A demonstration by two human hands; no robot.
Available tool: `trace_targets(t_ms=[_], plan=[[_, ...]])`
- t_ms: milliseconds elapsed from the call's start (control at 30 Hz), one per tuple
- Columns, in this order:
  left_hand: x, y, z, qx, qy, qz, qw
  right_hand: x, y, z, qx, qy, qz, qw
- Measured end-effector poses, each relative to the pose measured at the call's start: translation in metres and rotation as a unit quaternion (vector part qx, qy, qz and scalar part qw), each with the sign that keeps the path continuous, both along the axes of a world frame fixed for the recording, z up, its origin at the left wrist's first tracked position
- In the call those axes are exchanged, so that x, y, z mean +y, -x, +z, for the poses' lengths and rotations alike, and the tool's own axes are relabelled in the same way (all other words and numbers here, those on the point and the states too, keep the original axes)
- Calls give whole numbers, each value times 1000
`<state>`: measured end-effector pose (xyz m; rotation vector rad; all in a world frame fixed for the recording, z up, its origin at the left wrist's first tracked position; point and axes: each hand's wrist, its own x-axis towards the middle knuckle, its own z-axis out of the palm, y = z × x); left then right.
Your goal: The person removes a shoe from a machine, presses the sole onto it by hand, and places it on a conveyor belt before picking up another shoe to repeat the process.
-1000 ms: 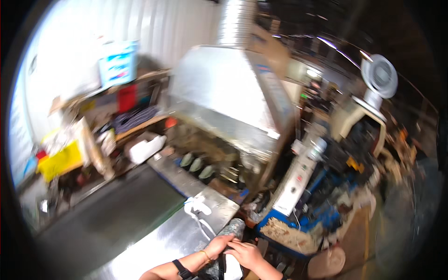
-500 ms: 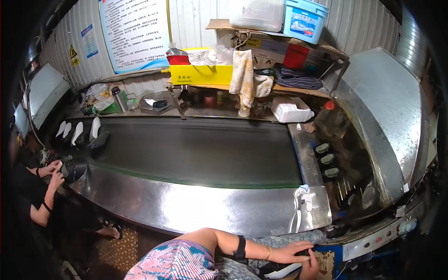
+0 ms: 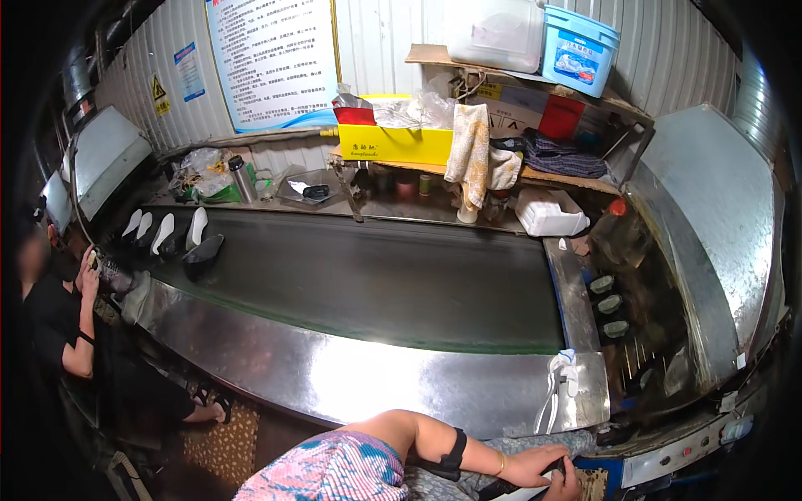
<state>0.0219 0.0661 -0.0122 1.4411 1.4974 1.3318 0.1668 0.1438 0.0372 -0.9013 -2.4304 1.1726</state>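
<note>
At the lower edge, right of the middle, both hands are on a black shoe with a white sole edge (image 3: 499, 489), partly hidden by the hands and cut off by the frame. My left hand (image 3: 535, 464), with a gold bracelet and a black band farther up the arm, lies over the shoe with its fingers bent. My right hand (image 3: 565, 483) closes on the shoe's black upper from the right, thumb and fingers together. Patterned grey cloth (image 3: 535, 447) lies beneath the left forearm.
A dark conveyor belt (image 3: 376, 275) runs behind a shiny metal counter (image 3: 401, 380). Several shoe pieces with white insoles (image 3: 163, 234) stand at its left end. White straps (image 3: 551, 397) lie on the counter's right. A co-worker (image 3: 63, 317) is at far left. Machine housing (image 3: 702, 209) rises at right.
The whole view has shifted, so the scene sits farther right and a little lower. My hands stay on the shoe, closer together. The co-worker's hands have risen.
</note>
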Motion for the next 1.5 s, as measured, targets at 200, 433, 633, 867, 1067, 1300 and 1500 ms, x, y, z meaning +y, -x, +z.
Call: trace_targets(t_ms=[200,433,633,867,1067,1300,1500], plan=[[14,8,-18,55,-29,47,997,-39,-40,-52,27,-132,-51,990],[33,52,-25,-175,78,-16,981,-51,-14,-16,-68,74,-182,978],[20,21,-45,-260,118,26,958,-34,-3,-32,-139,-91,-134,977],[41,16,-84,-273,94,-10,957,-11,17,-79,-217,-271,-62,936],[47,25,-89,-291,135,-19,947,-1,-9,-129,-297,-409,-15,863],[47,34,-35,-19,197,-87,976,-34,-12,-62,-271,-164,-87,945],[36,58,-56,-650,143,-252,702,-45,6,-46,-141,-21,-164,976]])
